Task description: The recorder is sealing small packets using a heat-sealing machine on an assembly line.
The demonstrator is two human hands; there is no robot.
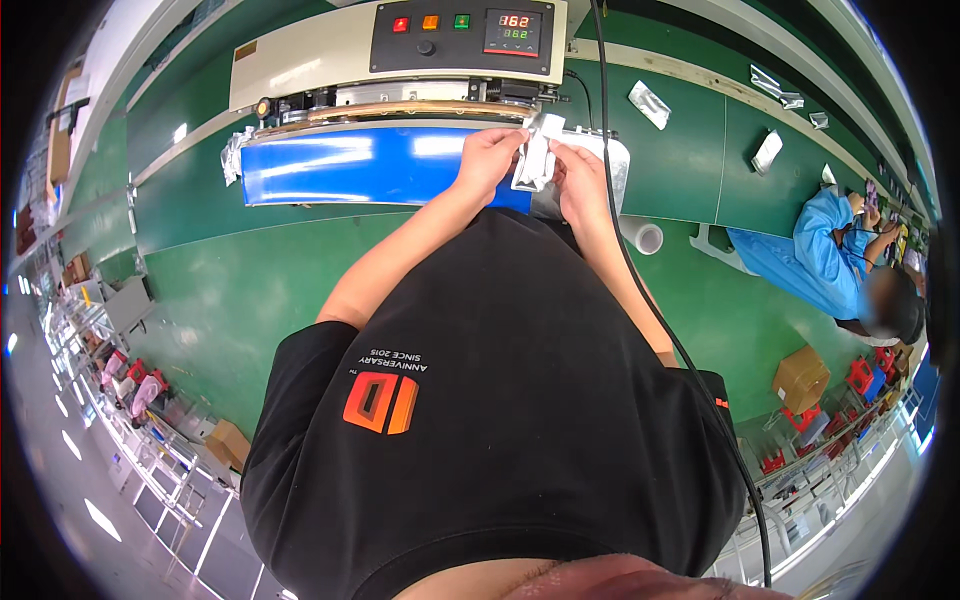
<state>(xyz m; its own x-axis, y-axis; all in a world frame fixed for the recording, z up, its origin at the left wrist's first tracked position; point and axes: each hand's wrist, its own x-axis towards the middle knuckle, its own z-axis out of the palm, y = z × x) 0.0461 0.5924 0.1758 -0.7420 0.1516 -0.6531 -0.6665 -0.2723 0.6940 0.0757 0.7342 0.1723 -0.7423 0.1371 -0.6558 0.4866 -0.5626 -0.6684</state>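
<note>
A silver foil pouch [537,160] is held upright between my two hands at the right end of a band sealing machine [300,75]. My left hand [488,160] pinches the pouch's left edge near its top. On the other side, my right hand [582,180] grips its right edge with thumb and fingers. Below the machine's sealing track runs a blue conveyor belt [350,165], and the pouch is over its right end. Whether the pouch's top touches the track inlet, I cannot tell.
Several foil pouches [650,105] lie on the green table [690,150] to the right. Another silver pouch [232,157] hangs at the belt's left end. A black cable [640,280] crosses by my right arm. A person in blue [825,240] works at the far right.
</note>
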